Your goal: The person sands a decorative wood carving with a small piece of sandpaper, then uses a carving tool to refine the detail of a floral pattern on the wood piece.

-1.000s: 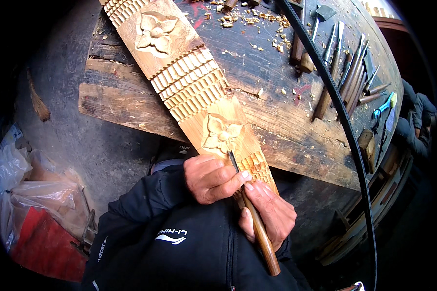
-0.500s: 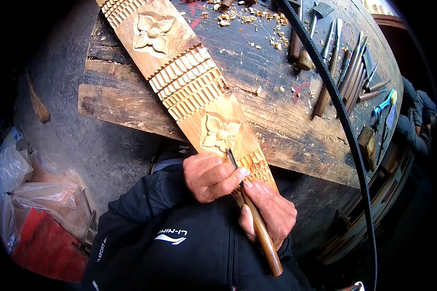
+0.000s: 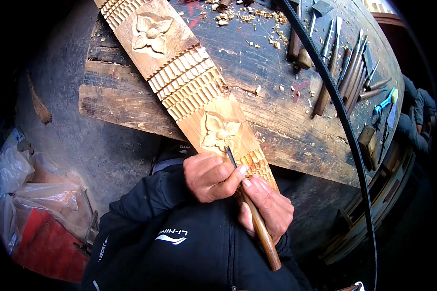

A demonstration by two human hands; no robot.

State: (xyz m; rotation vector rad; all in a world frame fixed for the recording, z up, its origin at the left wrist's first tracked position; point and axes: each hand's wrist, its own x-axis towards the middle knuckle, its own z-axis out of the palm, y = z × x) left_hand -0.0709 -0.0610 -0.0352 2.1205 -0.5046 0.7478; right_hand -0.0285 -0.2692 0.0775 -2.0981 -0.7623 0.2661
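A long pale wooden board lies aslant across the bench, carved with bands of notches and two raised flowers. At its near flower rests the steel tip of a wood-carving chisel, pointing up and slightly left, its brown wooden handle toward my body. My left hand sits on the board below the flower, fingers curled, with thumb and fingers closed about the blade. Wrapped around the handle just behind is my right hand, its thumb almost meeting the left one. The handle's end sticks out below it.
The dark, worn workbench carries wood chips at the back. Several carving tools and a wooden block lie at right. A black strap hangs across the view. Plastic bags stand on the floor at left; another person appears at far right.
The chisel and my right hand have shifted slightly up and left, and the blade tip is a little closer to the flower's lower petals. My left hand stays nearly in place.
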